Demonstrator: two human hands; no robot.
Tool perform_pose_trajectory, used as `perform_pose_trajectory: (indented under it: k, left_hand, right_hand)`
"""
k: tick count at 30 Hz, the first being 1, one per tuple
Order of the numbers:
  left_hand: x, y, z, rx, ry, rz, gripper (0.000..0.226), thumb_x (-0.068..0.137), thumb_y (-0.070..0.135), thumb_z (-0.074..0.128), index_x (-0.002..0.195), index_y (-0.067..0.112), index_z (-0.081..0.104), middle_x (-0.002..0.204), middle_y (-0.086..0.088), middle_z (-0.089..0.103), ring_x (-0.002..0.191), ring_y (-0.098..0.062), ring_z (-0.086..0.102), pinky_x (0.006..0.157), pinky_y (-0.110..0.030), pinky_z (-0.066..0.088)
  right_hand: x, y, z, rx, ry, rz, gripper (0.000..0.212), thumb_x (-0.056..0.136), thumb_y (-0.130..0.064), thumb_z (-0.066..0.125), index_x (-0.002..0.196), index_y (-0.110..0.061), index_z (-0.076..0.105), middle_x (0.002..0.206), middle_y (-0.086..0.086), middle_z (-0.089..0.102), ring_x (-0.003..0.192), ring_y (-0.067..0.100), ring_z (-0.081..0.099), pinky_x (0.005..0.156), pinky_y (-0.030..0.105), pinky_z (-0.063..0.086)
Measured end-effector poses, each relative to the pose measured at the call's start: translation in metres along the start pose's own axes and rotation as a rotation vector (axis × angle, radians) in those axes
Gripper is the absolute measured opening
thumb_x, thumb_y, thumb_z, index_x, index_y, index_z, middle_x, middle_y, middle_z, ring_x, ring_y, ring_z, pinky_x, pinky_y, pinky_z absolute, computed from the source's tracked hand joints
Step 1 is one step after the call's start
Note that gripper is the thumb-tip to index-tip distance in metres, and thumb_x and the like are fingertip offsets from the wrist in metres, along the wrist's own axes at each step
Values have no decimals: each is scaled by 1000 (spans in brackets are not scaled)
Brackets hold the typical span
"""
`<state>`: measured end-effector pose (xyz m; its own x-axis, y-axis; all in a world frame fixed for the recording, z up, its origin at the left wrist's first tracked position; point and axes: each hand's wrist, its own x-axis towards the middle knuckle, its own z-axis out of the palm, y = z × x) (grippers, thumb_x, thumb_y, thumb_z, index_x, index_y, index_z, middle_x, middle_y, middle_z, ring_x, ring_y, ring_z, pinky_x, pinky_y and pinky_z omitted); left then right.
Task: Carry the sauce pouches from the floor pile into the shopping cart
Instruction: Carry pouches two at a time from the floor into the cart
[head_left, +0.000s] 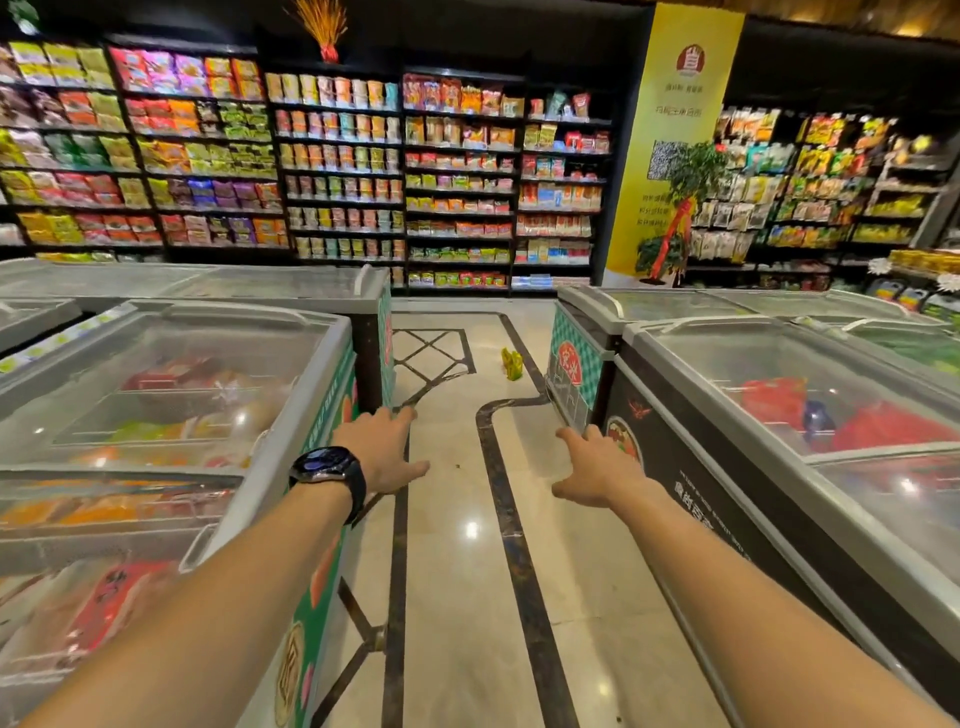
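A small pile of yellow-green sauce pouches (511, 364) lies on the pale tiled floor at the far end of the aisle, between two rows of freezers. My left hand (387, 449), with a dark watch on its wrist, stretches forward over the aisle with straight fingers and holds nothing. My right hand (592, 470) reaches forward the same way, fingers spread and empty. Both hands are well short of the pouches. No shopping cart is in view.
Glass-topped chest freezers flank the aisle on the left (171, 415) and right (779, 415). Dark inlaid lines (519, 545) run along the floor. Stocked shelves (343, 171) fill the back wall, beside a yellow banner (670, 140) and a potted plant (680, 208).
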<state>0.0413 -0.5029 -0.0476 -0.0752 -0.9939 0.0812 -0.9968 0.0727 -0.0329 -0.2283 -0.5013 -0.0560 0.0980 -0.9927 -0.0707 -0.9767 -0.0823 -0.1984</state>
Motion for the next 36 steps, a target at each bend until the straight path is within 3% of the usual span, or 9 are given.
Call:
perform_pose_trajectory:
  k: [8, 22, 29, 36]
  left_hand:
    - [194, -41, 30, -38, -77, 30, 74, 88, 60, 56, 148, 24, 29, 136, -9, 51, 119, -29, 55, 95, -42, 51]
    - [569, -56, 86, -12, -122, 28, 74, 88, 60, 57, 148, 24, 31, 141, -9, 48, 124, -31, 54, 97, -45, 51]
    - [740, -103, 106, -5, -158, -44, 76, 87, 59, 58, 149, 25, 29, 141, -10, 48, 125, -30, 52, 96, -43, 51]
    - [946, -150, 149, -10, -150, -10, 73, 87, 58, 58, 146, 23, 31, 139, -10, 49, 122, -30, 55, 93, -41, 51]
  right_hand:
    - [196, -19, 0, 0, -50, 44, 82, 83, -39, 69, 150, -23, 25, 148, 10, 34, 134, 29, 39, 104, 44, 43]
    - [585, 51, -12, 4, -107, 108, 81, 84, -42, 66, 149, -21, 24, 150, 14, 29, 133, 34, 40, 103, 45, 45]
    - [775, 41, -27, 16, -83, 44, 80, 84, -40, 66, 150, -22, 25, 147, 15, 33, 132, 35, 42, 103, 45, 43]
    - [966, 46, -18, 19, -132, 125, 83, 81, -42, 67, 150, -25, 23, 149, 12, 32, 132, 34, 41, 104, 48, 44]
